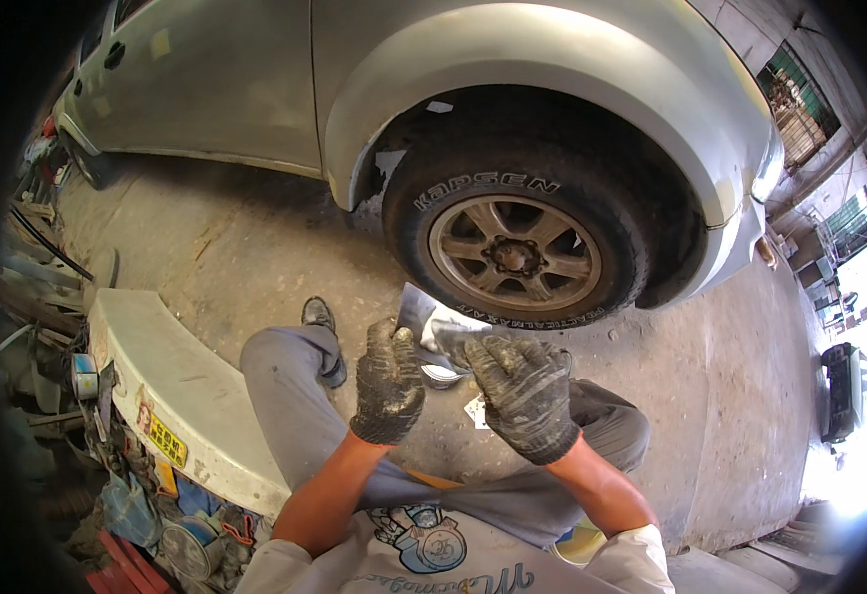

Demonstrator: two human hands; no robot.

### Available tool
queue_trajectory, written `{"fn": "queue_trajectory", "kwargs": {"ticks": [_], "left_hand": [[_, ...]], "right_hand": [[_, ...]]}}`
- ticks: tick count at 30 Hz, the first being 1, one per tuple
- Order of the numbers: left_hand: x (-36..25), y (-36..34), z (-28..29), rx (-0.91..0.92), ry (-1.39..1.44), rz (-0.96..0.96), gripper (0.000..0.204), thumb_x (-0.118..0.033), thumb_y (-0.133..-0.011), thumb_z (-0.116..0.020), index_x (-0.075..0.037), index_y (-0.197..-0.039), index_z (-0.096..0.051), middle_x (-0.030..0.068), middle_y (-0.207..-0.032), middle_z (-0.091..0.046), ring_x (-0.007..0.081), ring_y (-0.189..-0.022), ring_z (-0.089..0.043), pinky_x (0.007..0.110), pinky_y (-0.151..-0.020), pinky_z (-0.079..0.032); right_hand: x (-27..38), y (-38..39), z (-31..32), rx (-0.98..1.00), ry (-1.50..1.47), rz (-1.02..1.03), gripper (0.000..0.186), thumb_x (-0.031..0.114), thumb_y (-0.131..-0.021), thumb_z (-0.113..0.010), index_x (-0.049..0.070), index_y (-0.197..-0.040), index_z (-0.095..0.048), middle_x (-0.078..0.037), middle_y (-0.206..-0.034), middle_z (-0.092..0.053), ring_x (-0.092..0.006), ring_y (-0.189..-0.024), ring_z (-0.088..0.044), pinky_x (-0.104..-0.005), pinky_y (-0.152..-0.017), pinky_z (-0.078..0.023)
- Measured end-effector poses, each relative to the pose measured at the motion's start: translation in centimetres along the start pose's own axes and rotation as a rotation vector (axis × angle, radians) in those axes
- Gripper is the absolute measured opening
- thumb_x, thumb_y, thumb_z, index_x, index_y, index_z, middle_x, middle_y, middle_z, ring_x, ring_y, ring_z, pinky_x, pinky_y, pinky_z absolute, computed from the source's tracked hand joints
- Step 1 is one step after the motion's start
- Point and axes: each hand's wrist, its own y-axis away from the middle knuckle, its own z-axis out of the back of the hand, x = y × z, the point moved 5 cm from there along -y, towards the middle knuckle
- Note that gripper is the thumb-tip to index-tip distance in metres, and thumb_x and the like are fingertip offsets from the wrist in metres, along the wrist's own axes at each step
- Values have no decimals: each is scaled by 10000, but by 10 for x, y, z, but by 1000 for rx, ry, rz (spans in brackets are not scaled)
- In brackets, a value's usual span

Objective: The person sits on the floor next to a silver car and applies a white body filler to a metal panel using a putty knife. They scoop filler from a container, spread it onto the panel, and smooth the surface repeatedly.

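In front of the wheel, I hold up a thin dark sheet [415,309] with a bright whitish patch on its face. My left hand [390,386], in a dirty dark knit glove, is closed on the sheet's left edge. My right hand [522,396], gloved alike, has its fingers curled together at the right side of the sheet. A darker grey flat part meets those fingers; I cannot tell if it is a separate piece. Under the sheet, a round pale container [441,377] on the floor is partly hidden. A white paper scrap [477,412] lies beside it.
A vehicle's wheel [514,255] and pale fender [552,40] stand just ahead. At my left lies a long pale body panel [186,386], with assorted clutter and a tin [194,546] beyond it. My bent knees flank my hands. A dark object [839,393] stands far right.
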Motion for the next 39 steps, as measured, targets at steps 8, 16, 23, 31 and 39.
{"fn": "queue_trajectory", "kwargs": {"ticks": [8, 16, 23, 31, 39], "left_hand": [[6, -5, 15, 91, -51, 102, 212, -139, -986, -492, 22, -1115, -540, 102, -994, -605, 152, -897, -548, 280, -811, -450], [21, -6, 31, -141, 24, 22, 147, -127, -975, -488, -14, -1050, -544, 134, -894, -581, 238, -796, -538, 342, -764, -451], [11, -6, 34, -257, -135, -156, 173, -184, -992, -460, -24, -1028, -518, 37, -832, -518, 112, -689, -457, 253, -610, -391], [-7, 2, 21, 134, -233, -287, 202, -79, -942, -498, 32, -1110, -510, 173, -910, -604, 267, -799, -582, 367, -718, -474], [-15, 11, 20, 235, -375, -379, 184, -82, -953, -474, 36, -1078, -541, 206, -786, -595, 354, -615, -559, 425, -564, -451]], "right_hand": [[-45, -17, 5, -82, -724, -70, 380, -12, -730, -626, 67, -1100, -661, -131, -1034, -662, -322, -956, -615, -416, -825, -486], [-47, -4, 9, -38, -315, -29, 511, -36, -601, -604, 59, -1101, -639, -127, -1012, -622, -339, -1017, -549, -422, -868, -455], [-59, 24, -38, -196, -899, -807, 132, 91, -908, -556, 10, -1010, -576, -172, -848, -610, -321, -742, -613, -390, -644, -491], [-31, 17, -77, 210, -790, -646, 228, 194, -946, -539, 12, -1070, -601, -179, -953, -612, -279, -883, -587, -389, -782, -459], [-41, 3, -51, -193, -1057, -773, 156, 171, -955, -557, 23, -953, -606, -31, -740, -589, -104, -667, -549, -293, -567, -446]]}}
